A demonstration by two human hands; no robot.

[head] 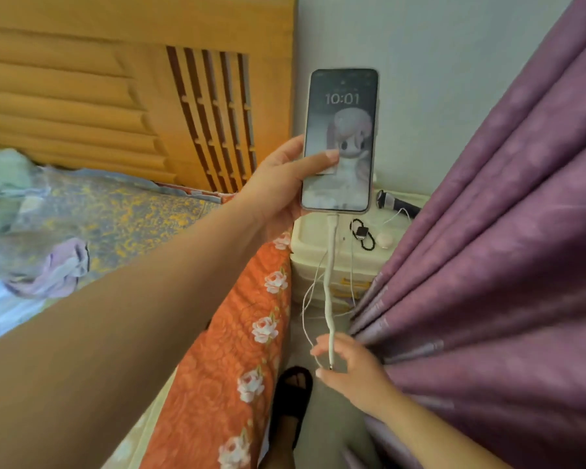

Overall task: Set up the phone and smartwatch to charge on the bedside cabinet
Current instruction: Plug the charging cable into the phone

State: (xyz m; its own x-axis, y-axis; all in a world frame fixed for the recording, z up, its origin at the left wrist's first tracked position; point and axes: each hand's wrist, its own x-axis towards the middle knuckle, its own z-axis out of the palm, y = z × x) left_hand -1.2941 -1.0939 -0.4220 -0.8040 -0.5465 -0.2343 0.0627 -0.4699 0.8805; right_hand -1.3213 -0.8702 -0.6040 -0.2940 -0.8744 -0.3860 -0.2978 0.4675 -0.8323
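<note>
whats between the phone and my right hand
In the head view, a white charging cable hangs from the bottom edge of the phone down to the right hand, passing in front of the cream bedside cabinet.

A left hand (278, 187) holds a phone (340, 140) upright, thumb across its lit screen reading 10:01. A white cable (329, 282) plugged into its bottom edge hangs down to the right hand (352, 370), whose thumb and fingers curve loosely around it. Beyond, a smartwatch (362, 233) lies on the cream bedside cabinet (313, 242), beside a purple curtain (504, 231) at right.
</note>
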